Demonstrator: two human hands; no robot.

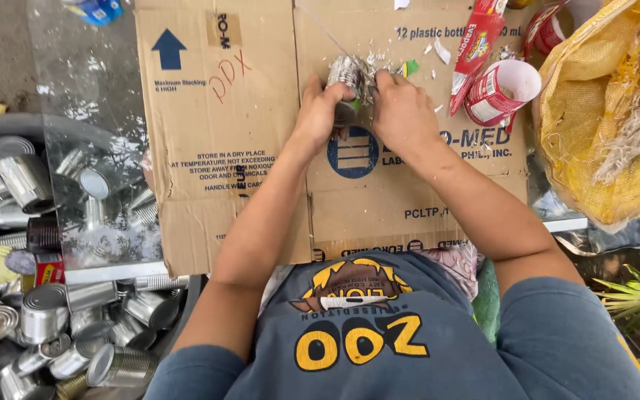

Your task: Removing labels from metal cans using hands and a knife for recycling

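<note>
Both hands grip one tin can (347, 81) over the flattened cardboard (261, 148); the left hand (320, 111) curls shut round its body, the right hand (401, 111) pinches its top edge, paper scraps (379, 59) scattered about; label-stripping seems under way; next likely calls for a firm hold while peeling; bare cans (46, 311) heap at left.

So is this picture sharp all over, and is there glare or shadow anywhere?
Head view: soft, even daylight with no hard shadows. The flattened cardboard is crisp. The tin can gripped between the left hand and right hand gleams, slightly smeared. The glass sheet mirrors the heaped cans. The edges bow, as with a wide lens.
</note>
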